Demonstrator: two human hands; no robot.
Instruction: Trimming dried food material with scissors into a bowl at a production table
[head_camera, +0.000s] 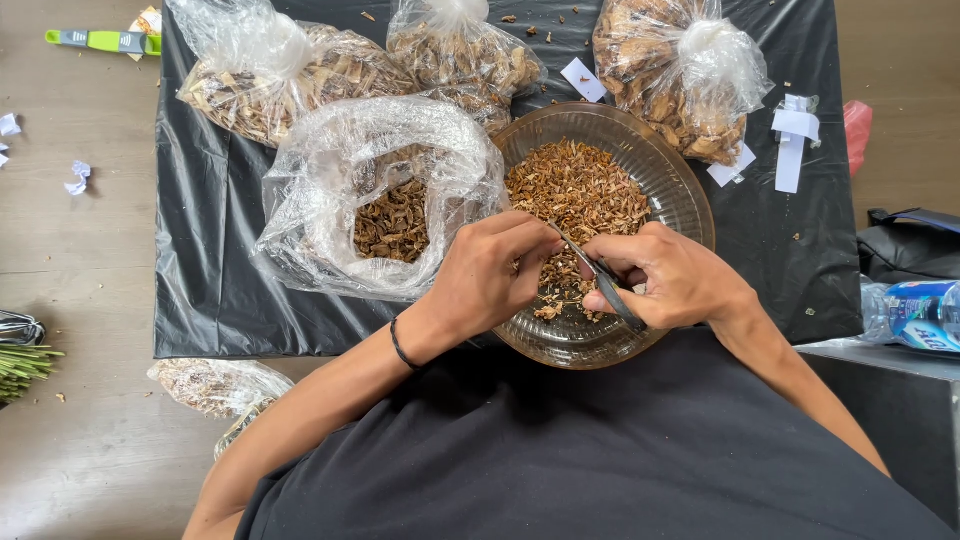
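Right hand (672, 278) is gripping scissors (600, 275), blades slanting far-left toward the left hand (492, 268). Left fingers (535, 240) are pinching a dried piece, barely visible, over the glass bowl (690, 195).

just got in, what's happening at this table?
A person is snipping dried brown plant bits over a glass bowl. The right hand holds scissors; the left hand pinches a piece at the blades. The bowl is partly full of cut bits. An open bag of the same material sits beside it, with tied bags behind.
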